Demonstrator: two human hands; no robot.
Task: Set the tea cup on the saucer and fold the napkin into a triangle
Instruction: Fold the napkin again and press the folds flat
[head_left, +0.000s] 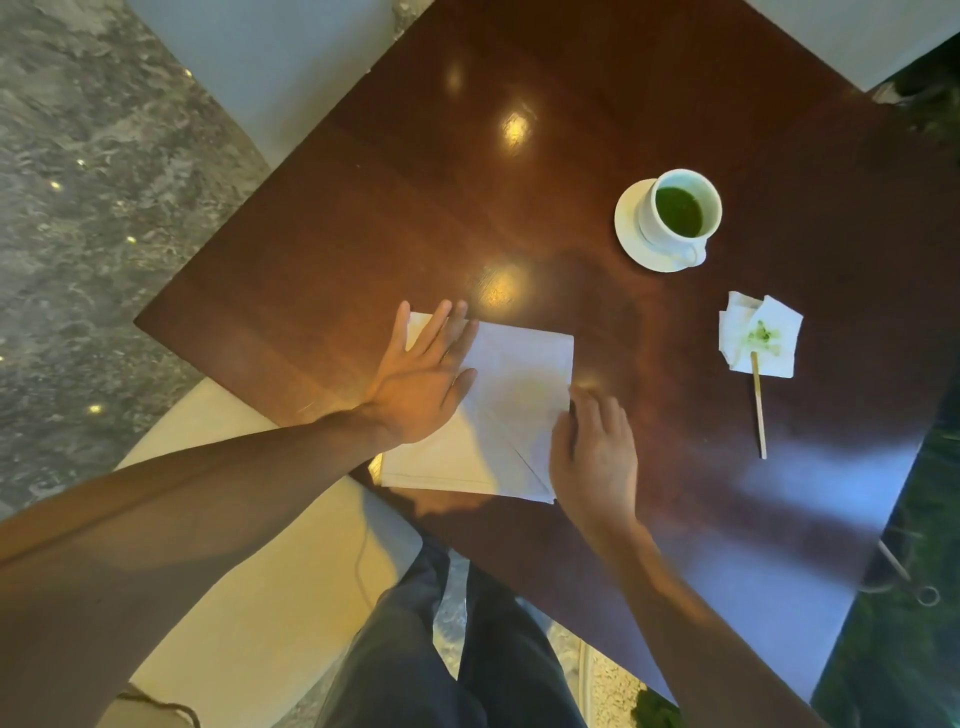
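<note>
A white tea cup (679, 213) holding green tea stands on a white saucer (629, 228) at the far right of the dark wooden table (363, 218). A white cloth napkin (514, 400) lies flat near the table's front corner, with a diagonal crease across it. My left hand (421, 374) rests flat on the napkin's left part, fingers spread. My right hand (592, 452) touches the napkin's right edge with its fingertips; whether it pinches the cloth I cannot tell.
A crumpled paper tissue (763, 335) stained green lies right of the napkin, with a wooden stirrer (759, 410) resting on it. A cream chair seat (249, 571) sits below the table's front corner. My legs are under the table edge.
</note>
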